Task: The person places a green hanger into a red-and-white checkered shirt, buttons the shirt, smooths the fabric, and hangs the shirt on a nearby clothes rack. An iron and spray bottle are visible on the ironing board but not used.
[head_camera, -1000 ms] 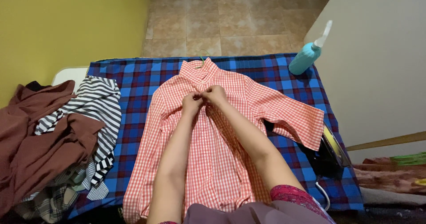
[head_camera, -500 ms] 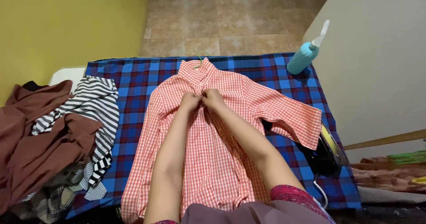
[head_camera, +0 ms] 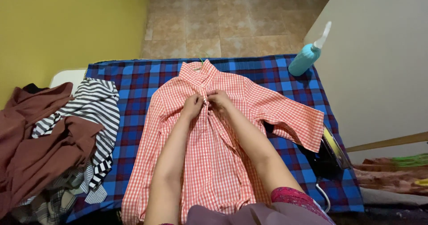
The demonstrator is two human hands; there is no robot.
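Two bare hands, the left hand [head_camera: 193, 105] and right hand [head_camera: 219, 100], pinch the button placket of a red-and-white checked shirt [head_camera: 214, 162] just below its collar. The shirt lies flat on a blue plaid cloth [head_camera: 133, 78]. Left of the grip, striped and brown clothes [head_camera: 62, 136] are piled; far right, a teal spray bottle [head_camera: 306, 56].

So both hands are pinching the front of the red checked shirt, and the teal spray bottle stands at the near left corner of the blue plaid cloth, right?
Not quite. The head view shows the teal spray bottle at the far right corner; the rest holds.
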